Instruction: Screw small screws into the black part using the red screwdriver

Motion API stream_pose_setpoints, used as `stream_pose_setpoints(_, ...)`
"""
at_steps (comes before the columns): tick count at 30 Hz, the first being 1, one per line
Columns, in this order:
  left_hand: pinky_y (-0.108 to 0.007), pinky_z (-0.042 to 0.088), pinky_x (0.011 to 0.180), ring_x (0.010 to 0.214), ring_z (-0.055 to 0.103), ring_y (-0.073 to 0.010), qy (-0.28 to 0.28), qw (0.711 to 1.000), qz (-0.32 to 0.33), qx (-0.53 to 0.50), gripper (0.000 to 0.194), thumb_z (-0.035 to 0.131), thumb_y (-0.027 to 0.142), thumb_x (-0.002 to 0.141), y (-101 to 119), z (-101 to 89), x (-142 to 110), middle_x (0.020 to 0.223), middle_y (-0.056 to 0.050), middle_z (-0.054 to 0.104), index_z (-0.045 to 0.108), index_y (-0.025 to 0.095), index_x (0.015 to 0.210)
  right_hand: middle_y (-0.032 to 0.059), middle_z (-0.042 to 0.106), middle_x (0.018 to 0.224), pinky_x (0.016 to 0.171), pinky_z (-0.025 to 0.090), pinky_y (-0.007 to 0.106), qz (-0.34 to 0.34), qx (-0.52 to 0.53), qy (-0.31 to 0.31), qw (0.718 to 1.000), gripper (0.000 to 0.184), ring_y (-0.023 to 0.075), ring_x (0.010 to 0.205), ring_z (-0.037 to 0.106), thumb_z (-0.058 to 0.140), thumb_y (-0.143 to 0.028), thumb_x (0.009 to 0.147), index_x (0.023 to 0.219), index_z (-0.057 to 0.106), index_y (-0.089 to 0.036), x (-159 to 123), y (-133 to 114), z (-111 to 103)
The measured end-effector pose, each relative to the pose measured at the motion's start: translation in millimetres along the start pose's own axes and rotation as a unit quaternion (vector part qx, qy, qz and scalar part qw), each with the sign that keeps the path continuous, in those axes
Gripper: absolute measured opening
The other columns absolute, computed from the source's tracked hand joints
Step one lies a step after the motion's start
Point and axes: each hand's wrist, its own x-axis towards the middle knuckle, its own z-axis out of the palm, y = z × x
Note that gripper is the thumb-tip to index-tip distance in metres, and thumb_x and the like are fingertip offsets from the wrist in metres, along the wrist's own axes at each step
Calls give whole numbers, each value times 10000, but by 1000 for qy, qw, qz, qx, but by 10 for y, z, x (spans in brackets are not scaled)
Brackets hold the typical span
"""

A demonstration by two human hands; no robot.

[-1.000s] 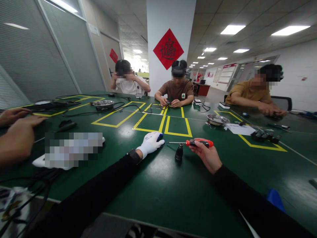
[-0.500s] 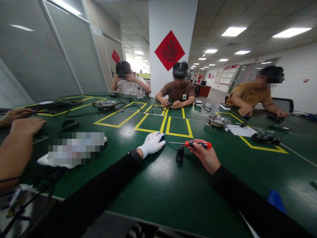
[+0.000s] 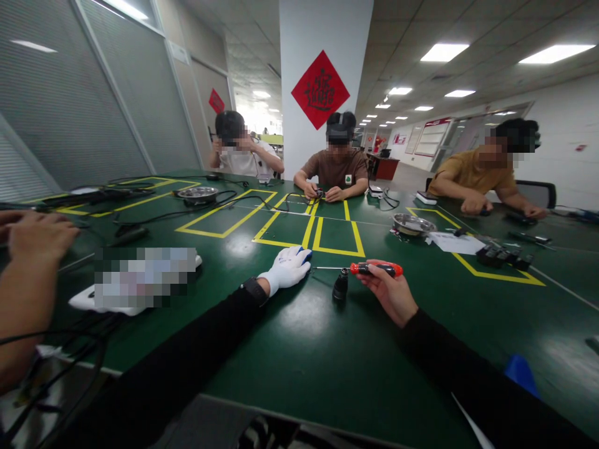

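Note:
My left hand [image 3: 287,268], in a white glove with blue on the finger side, rests palm down on the green table [image 3: 299,362]. Its fingers are curled under, so whatever they hold is hidden. My right hand [image 3: 387,285] is bare and grips a red and black screwdriver [image 3: 377,269]. The thin metal shaft lies level and points left, its tip close beside the gloved fingers; contact cannot be made out. Below the shaft, between both hands, a small black tapered part [image 3: 340,287] stands on the tabletop, its narrow end up near the screwdriver's handle.
A white blurred object [image 3: 135,280] lies on the left near another person's hands [image 3: 42,234]. Metal bowls [image 3: 412,224] stand farther back, with paper [image 3: 452,243] and black parts [image 3: 503,255] to the right. Three people sit opposite. A blue object [image 3: 520,374] is by my right sleeve.
The screwdriver has shifted very slightly right with my right hand. My gloved hand stays nearly in place. At the left, the other person's hands have moved a little leftward.

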Motion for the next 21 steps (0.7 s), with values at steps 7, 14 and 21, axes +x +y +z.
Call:
stream_pose_setpoints(7, -471, 228, 1109, 1341, 325, -311, -16, 1000, 1, 3, 541, 320, 476, 909, 11, 3, -16, 1445, -137, 371, 387, 218, 1380, 57, 729, 847, 707, 520, 293, 2, -1, 8, 1000, 242, 173, 744, 690, 724, -296, 724, 917, 640, -178, -14, -17, 11)
stream_pose_setpoints(14, -476, 206, 1117, 1352, 305, -312, -24, 1000, 1, 11, 519, 291, 437, 925, -20, 46, 6, 1457, -136, 353, 371, 225, 1392, 54, 720, 856, 661, 522, 281, -16, -34, -6, 999, 258, 165, 713, 684, 735, -293, 708, 915, 637, -174, -30, -7, 29)
stream_pose_setpoints(21, -471, 220, 1116, 1342, 321, -318, -8, 1000, 6, 17, 517, 303, 428, 921, -39, 75, 9, 1449, -134, 367, 384, 223, 1388, 57, 711, 900, 661, 521, 289, -53, -80, -20, 995, 253, 175, 736, 681, 727, -317, 715, 905, 638, -177, -40, 17, 69)
